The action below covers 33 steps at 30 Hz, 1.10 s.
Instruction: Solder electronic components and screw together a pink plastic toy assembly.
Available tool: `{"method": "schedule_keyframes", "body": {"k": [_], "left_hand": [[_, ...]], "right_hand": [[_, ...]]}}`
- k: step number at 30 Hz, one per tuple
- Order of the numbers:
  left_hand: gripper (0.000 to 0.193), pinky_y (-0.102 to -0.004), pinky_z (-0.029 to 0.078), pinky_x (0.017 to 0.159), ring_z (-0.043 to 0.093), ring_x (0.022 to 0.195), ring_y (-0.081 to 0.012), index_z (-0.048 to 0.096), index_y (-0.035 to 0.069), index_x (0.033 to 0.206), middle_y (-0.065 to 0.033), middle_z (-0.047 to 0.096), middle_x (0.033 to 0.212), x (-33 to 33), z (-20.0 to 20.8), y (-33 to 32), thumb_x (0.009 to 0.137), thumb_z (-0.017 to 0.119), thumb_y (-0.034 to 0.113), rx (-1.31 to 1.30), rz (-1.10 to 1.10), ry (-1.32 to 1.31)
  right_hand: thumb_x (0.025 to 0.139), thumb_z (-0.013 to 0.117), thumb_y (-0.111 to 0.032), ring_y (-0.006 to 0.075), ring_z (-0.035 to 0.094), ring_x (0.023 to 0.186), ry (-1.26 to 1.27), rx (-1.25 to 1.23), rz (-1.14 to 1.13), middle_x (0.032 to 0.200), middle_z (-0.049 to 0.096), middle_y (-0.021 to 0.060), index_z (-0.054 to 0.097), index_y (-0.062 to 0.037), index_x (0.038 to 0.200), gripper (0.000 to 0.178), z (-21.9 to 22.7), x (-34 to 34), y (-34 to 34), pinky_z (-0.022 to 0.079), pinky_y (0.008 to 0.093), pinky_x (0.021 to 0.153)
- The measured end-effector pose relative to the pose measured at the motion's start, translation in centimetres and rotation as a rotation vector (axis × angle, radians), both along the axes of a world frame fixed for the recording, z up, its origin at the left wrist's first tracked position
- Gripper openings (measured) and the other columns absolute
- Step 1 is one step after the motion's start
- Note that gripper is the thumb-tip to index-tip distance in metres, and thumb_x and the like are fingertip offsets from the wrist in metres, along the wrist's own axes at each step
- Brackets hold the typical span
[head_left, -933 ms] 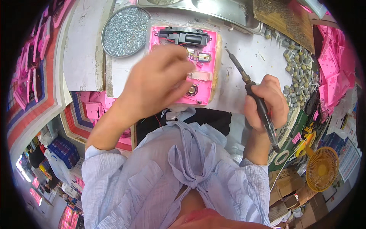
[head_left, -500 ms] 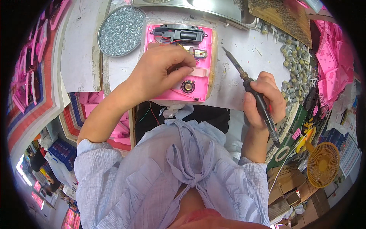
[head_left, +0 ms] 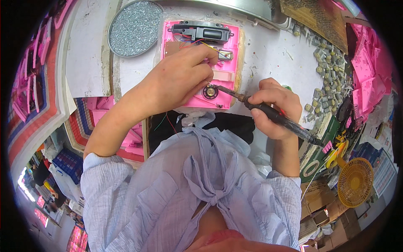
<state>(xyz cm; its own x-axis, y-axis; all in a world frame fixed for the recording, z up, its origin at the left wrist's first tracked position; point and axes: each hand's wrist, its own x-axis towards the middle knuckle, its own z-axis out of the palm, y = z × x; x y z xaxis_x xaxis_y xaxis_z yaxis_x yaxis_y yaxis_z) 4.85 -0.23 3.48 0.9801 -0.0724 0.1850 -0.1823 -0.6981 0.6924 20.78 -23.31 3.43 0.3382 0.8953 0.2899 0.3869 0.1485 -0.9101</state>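
Observation:
A pink plastic casing [head_left: 228, 88] lies on the bench in front of me. Inside it are a long black module [head_left: 205, 33] with red and yellow wires, a small silver component [head_left: 225, 55] and a round speaker [head_left: 210, 92]. My left hand [head_left: 178, 77] rests over the casing's left side with bent, closed fingers near the speaker; what they pinch is too small to make out. In my right hand [head_left: 277, 107] is a black-handled soldering iron [head_left: 291, 127], slanting left. Its tip reaches the speaker's upper edge, beside my left fingertips; contact cannot be told.
A round tray of screws [head_left: 135, 28] stands at the far left, and a metal tray [head_left: 252, 11] at the back. Several small metal motors [head_left: 325, 92] lie along the right edge. Pink plastic parts [head_left: 363, 80] are piled beyond them, above a yellow fan [head_left: 356, 182].
My right hand has brought the soldering iron left and tipped it down, so its tip is now at the speaker. My left fingers have shifted slightly over the casing.

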Motion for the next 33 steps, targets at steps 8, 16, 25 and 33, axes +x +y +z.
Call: {"method": "schedule_keyframes", "body": {"k": [8, 16, 25, 33], "left_hand": [[0.021, -0.0416, 0.053, 0.088, 0.062, 0.106, -0.0347, 0.06, 0.002, 0.093, -0.0154, 0.061, 0.117, 0.2, -0.3, 0.2, 0.077, 0.074, 0.001, 0.076, -0.035, -0.011], [0.017, -0.042, 0.054, 0.09, 0.063, 0.109, -0.0348, 0.061, 0.001, 0.09, -0.0159, 0.063, 0.119, 0.4, -0.4, 0.5, 0.079, 0.073, 0.005, 0.141, -0.082, -0.004], [0.015, -0.039, 0.053, 0.081, 0.064, 0.094, -0.0306, 0.062, 0.001, 0.088, -0.0107, 0.064, 0.105, 0.7, 0.1, 0.8, 0.078, 0.074, 0.002, 0.015, -0.076, 0.045], [0.015, -0.0394, 0.053, 0.077, 0.064, 0.092, -0.0304, 0.064, 0.002, 0.087, -0.0103, 0.063, 0.102, 0.8, 0.3, 0.7, 0.078, 0.076, 0.003, 0.046, -0.069, 0.016]], "right_hand": [[0.071, 0.076, -0.007, 0.0228, 0.057, 0.062, -0.023, -0.052, 0.033, 0.069, 0.062, 0.0053, 0.072, -0.0063, 0.095, 0.024, 0.0, -0.1, 0.5, 0.046, 0.0339, 0.061], [0.085, 0.073, -0.003, 0.0062, 0.06, 0.069, 0.476, -0.362, -0.131, 0.077, 0.068, 0.0016, 0.071, 0.002, 0.102, 0.018, 1.1, -0.8, -0.2, 0.044, 0.0197, 0.06], [0.08, 0.073, -0.001, 0.0092, 0.058, 0.064, 0.3, -0.085, -0.106, 0.08, 0.067, 0.0076, 0.07, 0.0052, 0.1, 0.021, 0.5, 0.0, -2.1, 0.042, 0.0229, 0.058], [0.078, 0.075, 0.0, 0.0141, 0.064, 0.066, 0.221, -0.064, -0.07, 0.087, 0.07, 0.0124, 0.07, 0.0047, 0.101, 0.024, 0.7, -0.2, -1.4, 0.048, 0.0248, 0.06]]}}
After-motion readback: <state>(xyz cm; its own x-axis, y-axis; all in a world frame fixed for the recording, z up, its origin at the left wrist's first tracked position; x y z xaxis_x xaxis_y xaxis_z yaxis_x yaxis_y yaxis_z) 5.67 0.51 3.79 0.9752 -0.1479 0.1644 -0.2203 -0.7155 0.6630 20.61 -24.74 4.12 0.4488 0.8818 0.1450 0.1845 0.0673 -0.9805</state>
